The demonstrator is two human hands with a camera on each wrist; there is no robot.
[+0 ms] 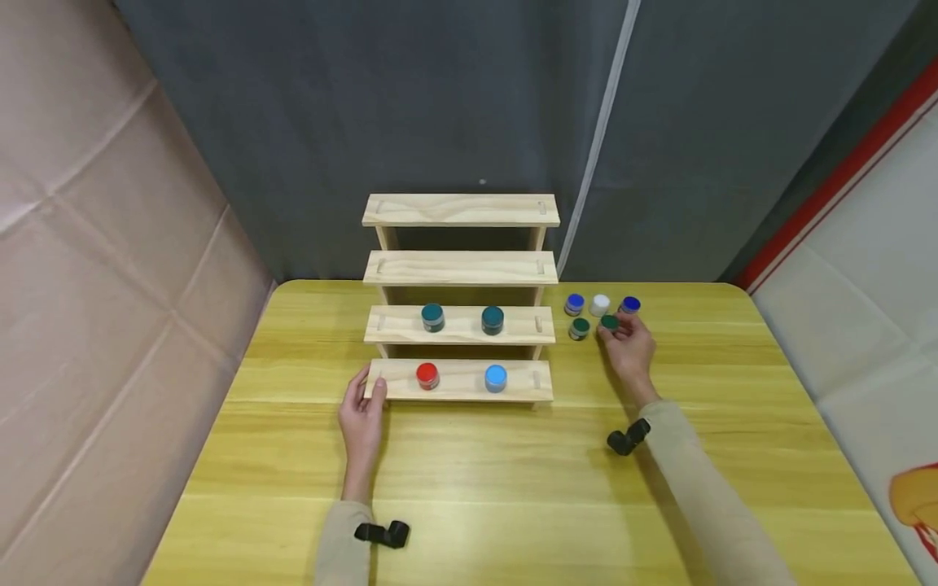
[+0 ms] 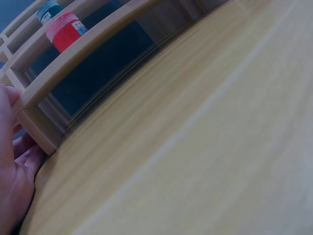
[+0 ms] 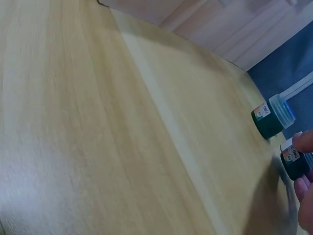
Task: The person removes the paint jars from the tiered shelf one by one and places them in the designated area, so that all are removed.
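My left hand (image 1: 361, 419) grips the left end of the lowest step of a wooden stepped rack (image 1: 462, 268), thumb on top and fingers down along the side. Two paint jars stand on that step, a red jar (image 1: 427, 375) and a light blue jar (image 1: 495, 378). One step up are two dark teal jars, a left one (image 1: 432, 317) and a right one (image 1: 493, 320). To the right of the rack, my right hand (image 1: 632, 348) pinches a dark green paint jar (image 3: 294, 164) between thumb and fingers. Beside it stands another green jar (image 3: 268, 117).
Behind the right hand stand a blue-lidded jar (image 1: 575, 304), a white jar (image 1: 599, 305) and a second blue-lidded jar (image 1: 629, 304). The yellow wood-grain table (image 1: 476, 488) backs onto a dark grey curtain (image 1: 381, 98).
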